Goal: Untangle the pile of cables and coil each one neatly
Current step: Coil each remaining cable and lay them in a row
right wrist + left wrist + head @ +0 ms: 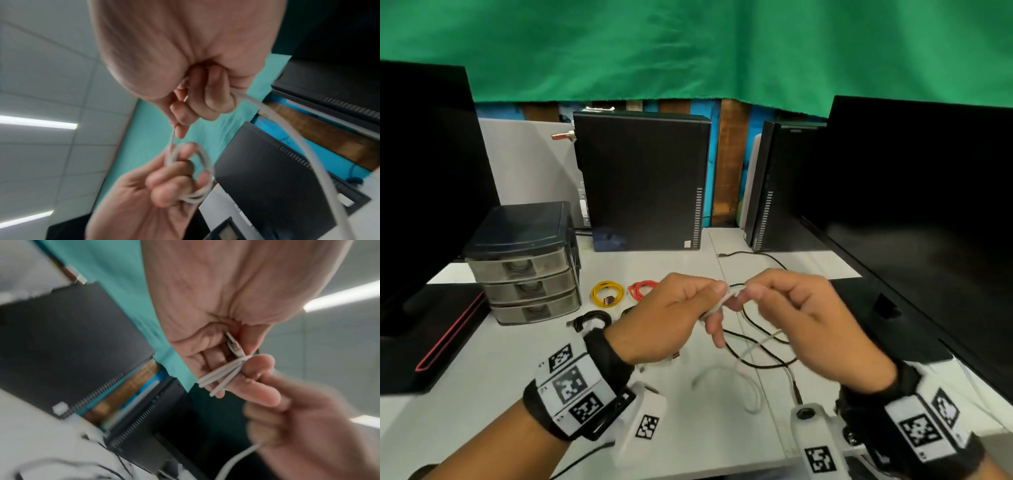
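**Inspector:** Hands first. Position of each?

**Assistant:** Both are raised above the white desk (524, 373), near its middle. The left hand (667, 315) has several loops of the white cable (222, 374) wound round its fingers (255, 368), and the cable's plug is tucked against the palm. The right hand (801, 322) sits just beside it, fingertips touching the loops; its fingers are curled round the same cable, and the free length trails from that grip down to the desk.

**Inspector:** Other cables?

**Assistant:** A black cable (760, 346) lies loose on the desk under the hands. A yellow coil (607, 293) and a red coil (642, 289) lie side by side to the far left of the hands. A black coil (590, 320) lies nearer, beside the left wrist.

**Inspector:** Containers?

**Assistant:** A three-drawer unit (527, 263) stands at the left. Its contents cannot be made out.

**Inspector:** Surroundings?

**Assistant:** Two black computer towers stand at the far edge, one central (643, 181), one to the right (767, 185). Dark monitors flank the desk. A green cloth (688, 48) hangs behind.
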The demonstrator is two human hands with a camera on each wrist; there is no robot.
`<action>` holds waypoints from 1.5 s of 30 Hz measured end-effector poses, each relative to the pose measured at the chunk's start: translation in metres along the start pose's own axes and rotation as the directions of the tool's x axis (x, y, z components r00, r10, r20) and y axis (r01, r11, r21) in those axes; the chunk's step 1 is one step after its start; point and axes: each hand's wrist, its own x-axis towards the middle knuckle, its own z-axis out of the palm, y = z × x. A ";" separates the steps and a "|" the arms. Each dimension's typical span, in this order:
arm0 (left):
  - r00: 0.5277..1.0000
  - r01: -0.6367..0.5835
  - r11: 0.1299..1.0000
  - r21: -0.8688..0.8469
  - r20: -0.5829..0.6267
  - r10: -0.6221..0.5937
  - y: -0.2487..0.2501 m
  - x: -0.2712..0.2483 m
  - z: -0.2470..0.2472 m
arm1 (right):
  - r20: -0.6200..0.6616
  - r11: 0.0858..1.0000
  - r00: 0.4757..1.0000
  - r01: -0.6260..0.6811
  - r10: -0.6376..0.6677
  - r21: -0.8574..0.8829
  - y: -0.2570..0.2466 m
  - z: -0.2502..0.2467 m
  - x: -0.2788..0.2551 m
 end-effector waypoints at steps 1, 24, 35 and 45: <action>0.999 0.023 0.994 -0.104 0.033 -0.019 0.005 -0.001 0.001 | -0.063 0.999 0.998 -0.010 0.012 0.036 0.003 -0.004 0.002; 0.999 -0.023 0.999 0.037 0.030 0.022 0.003 -0.002 -0.009 | -0.123 0.991 0.986 0.098 -0.109 -0.092 -0.013 -0.012 -0.001; 0.933 -0.256 0.776 -0.576 -0.357 0.042 0.027 -0.002 -0.028 | 0.184 0.973 0.963 -0.168 0.196 -0.158 0.057 0.049 -0.012; 0.951 0.005 0.950 0.314 -0.294 0.092 -0.012 0.005 -0.036 | 0.163 0.990 0.980 0.123 -0.111 -0.066 -0.021 0.028 -0.018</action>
